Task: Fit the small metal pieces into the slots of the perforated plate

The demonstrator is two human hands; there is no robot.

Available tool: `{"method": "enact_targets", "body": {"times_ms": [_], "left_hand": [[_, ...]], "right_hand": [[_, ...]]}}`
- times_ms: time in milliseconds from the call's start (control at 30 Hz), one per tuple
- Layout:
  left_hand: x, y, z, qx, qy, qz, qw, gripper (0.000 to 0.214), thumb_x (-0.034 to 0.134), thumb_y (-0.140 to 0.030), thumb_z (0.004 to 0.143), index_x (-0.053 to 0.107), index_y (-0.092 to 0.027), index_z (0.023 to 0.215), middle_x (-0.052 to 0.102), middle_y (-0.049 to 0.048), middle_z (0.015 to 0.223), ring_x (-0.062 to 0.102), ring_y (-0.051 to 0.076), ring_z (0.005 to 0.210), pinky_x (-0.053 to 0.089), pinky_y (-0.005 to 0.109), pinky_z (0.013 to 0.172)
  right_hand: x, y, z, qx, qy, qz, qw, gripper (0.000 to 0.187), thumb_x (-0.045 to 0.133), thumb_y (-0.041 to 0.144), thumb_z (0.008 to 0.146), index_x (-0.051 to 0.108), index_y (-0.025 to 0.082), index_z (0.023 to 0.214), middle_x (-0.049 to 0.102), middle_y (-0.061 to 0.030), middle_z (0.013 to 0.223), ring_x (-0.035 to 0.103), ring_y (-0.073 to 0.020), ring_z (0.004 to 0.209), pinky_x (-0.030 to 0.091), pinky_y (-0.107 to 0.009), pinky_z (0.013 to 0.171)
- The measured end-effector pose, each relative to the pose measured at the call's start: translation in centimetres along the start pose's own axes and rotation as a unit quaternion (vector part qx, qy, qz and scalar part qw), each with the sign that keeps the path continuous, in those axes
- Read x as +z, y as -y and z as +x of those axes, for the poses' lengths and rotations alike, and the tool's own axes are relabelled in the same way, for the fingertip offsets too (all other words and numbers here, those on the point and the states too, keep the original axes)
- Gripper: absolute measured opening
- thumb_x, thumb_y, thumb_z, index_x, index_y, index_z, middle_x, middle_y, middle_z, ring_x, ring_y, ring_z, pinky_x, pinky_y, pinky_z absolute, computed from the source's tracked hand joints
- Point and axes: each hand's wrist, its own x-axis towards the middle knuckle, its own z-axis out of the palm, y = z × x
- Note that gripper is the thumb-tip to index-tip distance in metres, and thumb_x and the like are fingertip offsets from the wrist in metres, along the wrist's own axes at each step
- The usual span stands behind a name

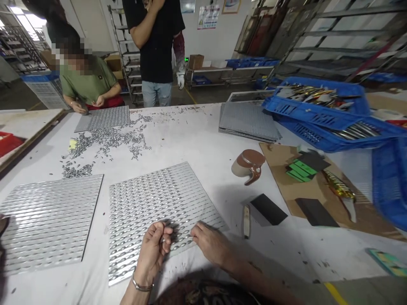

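A tray (159, 199) packed with rows of small shiny metal pieces lies on the white table in front of me. Over its near edge my left hand (154, 250) is curled in a pinch, apparently on one small metal piece, a bracelet on the wrist. My right hand (211, 242) rests on the tray's near right corner, fingers bent and pressing down on the rows. A second filled tray (47, 220) sits to the left, apart from both hands.
Loose metal pieces (108, 142) are scattered mid-table. A seated person (85, 80) works at another tray (104, 118); someone stands behind (157, 46). Stacked grey trays (248, 123), a brown mug (248, 166), blue crates (321, 110), cardboard with sanding blocks (314, 190) and a small knife (246, 220) lie right.
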Motion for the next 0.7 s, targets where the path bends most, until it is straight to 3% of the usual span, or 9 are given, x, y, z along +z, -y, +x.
{"method": "enact_targets", "body": {"times_ms": [100, 267, 533, 700], "left_hand": [[-0.1, 0.0, -0.2, 0.008, -0.015, 0.002, 1.0, 0.061, 0.104, -0.052, 0.054, 0.065, -0.016, 0.084, 0.076, 0.0017, 0.07, 0.055, 0.006, 0.047, 0.038, 0.015, 0.039], [0.2, 0.4, -0.4, 0.011, -0.003, 0.025, 1.0, 0.061, 0.102, -0.057, 0.055, 0.063, -0.017, 0.078, 0.075, 0.0015, 0.068, 0.053, 0.006, 0.045, 0.034, 0.016, 0.037], [0.5, 1.0, -0.5, -0.009, 0.028, 0.043, 0.999, 0.066, 0.1, -0.064, 0.052, 0.066, -0.016, 0.081, 0.068, -0.0035, 0.057, 0.04, 0.002, 0.036, 0.023, 0.016, 0.034], [0.1, 1.6, -0.2, -0.01, 0.038, 0.044, 0.998, 0.063, 0.099, -0.063, 0.056, 0.065, -0.016, 0.08, 0.069, -0.0023, 0.06, 0.043, 0.003, 0.038, 0.026, 0.016, 0.034]], "right_hand": [[0.1, -0.4, 0.1, 0.023, -0.013, 0.025, 0.999, 0.025, 0.045, 0.008, 0.104, 0.063, 0.021, 0.095, 0.068, -0.0054, 0.098, 0.062, -0.02, 0.085, 0.046, -0.03, 0.077], [-1.7, -0.7, 1.3, 0.045, -0.052, 0.077, 0.995, 0.023, 0.047, 0.01, 0.102, 0.06, 0.023, 0.088, 0.069, -0.0023, 0.089, 0.065, -0.0191, 0.087, 0.043, -0.029, 0.078], [-3.2, 1.0, 2.5, 0.067, -0.025, -0.084, 0.994, 0.022, 0.053, 0.007, 0.099, 0.067, 0.022, 0.09, 0.071, -0.0066, 0.1, 0.067, -0.0202, 0.085, 0.044, -0.029, 0.073], [-3.1, 1.5, 2.8, 0.066, 0.012, -0.095, 0.993, 0.028, 0.052, 0.0, 0.091, 0.069, 0.021, 0.098, 0.074, -0.0078, 0.1, 0.069, -0.0214, 0.088, 0.048, -0.029, 0.077]]}}
